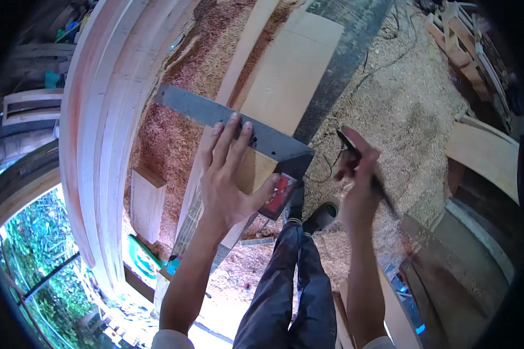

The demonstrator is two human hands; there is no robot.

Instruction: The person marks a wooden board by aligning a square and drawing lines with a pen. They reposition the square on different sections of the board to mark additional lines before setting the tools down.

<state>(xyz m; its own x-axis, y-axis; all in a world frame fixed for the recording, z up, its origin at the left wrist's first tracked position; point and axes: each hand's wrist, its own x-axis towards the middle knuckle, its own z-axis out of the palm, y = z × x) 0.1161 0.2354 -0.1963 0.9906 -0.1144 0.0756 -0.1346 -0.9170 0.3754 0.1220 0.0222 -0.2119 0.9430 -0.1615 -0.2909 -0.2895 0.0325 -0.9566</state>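
Your left hand (227,177) is spread flat on the steel square (204,110). It's stiff and will likely slide on the board (291,70), so press near the corner. Right hand (360,177) is clamped round a pencil (344,141).

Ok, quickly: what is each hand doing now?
Left hand: open, pressed flat on the steel square.
Right hand: closed around a thin dark tool.

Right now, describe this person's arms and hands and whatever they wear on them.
Both forearms are bare and slender. The left hand and right hand wear no gloves, and no watch or ring shows. Pale short sleeves just show at the bottom edge.
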